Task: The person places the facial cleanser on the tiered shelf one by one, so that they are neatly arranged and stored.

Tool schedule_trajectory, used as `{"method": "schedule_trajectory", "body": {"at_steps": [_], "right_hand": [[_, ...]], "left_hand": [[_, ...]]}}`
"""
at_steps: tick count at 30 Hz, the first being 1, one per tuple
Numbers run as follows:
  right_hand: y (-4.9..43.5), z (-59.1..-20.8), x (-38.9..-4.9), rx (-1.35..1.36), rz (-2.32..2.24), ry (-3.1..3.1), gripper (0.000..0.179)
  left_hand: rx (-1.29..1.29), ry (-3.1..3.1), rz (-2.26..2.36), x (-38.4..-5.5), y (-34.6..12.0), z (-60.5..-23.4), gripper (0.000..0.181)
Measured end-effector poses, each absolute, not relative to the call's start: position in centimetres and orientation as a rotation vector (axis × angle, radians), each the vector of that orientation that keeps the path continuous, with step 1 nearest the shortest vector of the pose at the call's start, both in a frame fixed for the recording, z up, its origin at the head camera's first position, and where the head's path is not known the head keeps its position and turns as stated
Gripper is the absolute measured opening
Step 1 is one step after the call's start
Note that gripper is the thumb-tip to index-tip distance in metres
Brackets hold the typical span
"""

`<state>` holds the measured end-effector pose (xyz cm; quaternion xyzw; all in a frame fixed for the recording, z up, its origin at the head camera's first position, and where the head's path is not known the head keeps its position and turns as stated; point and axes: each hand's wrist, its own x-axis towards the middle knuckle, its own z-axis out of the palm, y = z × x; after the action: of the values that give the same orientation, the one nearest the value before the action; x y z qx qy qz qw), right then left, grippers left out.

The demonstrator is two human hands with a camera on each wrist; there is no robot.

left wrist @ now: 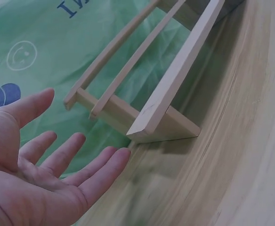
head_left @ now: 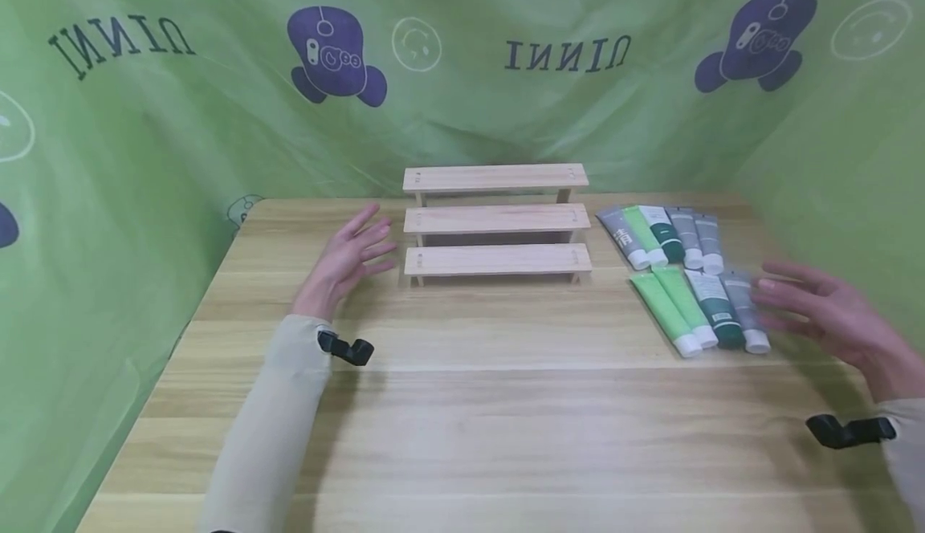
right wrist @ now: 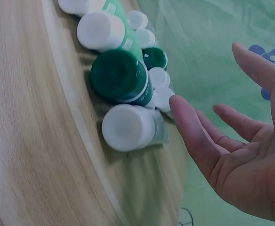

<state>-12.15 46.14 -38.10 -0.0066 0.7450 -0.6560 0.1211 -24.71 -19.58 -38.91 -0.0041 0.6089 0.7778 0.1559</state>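
Note:
A three-tier wooden rack (head_left: 499,258) stands near the back middle of the table. To its left my left hand (head_left: 347,256) hovers with fingers spread, holding nothing; in the left wrist view the fingertips (left wrist: 121,157) appear close to the rack's end. Two rows of squeeze tubes lie at the right: light green ones (head_left: 668,312), grey ones (head_left: 740,304) and white-and-green ones (head_left: 711,304). Just right of the front row is my right hand (head_left: 831,308), its fingers loosely extended and nothing in its grasp. In the right wrist view, a dark green cap (right wrist: 116,76) and several white caps (right wrist: 123,127) face the camera.
The wooden table (head_left: 462,429) reaches from the rack towards me. Behind it and along both sides hangs a green printed curtain (head_left: 462,124). A black strap mount (head_left: 347,348) sits on my left wrist, another black mount (head_left: 849,432) on the right.

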Motion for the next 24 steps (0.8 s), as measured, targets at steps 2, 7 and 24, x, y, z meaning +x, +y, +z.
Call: {"method": "schedule_trajectory", "body": {"at_steps": [2,7,24], "right_hand": [[46.4,-38.0,-12.4,0.051,-1.758,2.291,0.038],[46.8,-38.1,-13.0,0.106,-1.537,2.414,0.035],[48.0,-39.3,-13.4,0.189,-1.392,2.381,0.064]], "left_hand": [[-0.026,1.752,2.225,-24.9,-19.3,-38.9,0.069],[-0.053,1.773,2.216,-25.2,-18.6,-39.0,0.072],[-0.150,1.947,2.112,-25.8,-16.4,-39.7,0.061]]}}
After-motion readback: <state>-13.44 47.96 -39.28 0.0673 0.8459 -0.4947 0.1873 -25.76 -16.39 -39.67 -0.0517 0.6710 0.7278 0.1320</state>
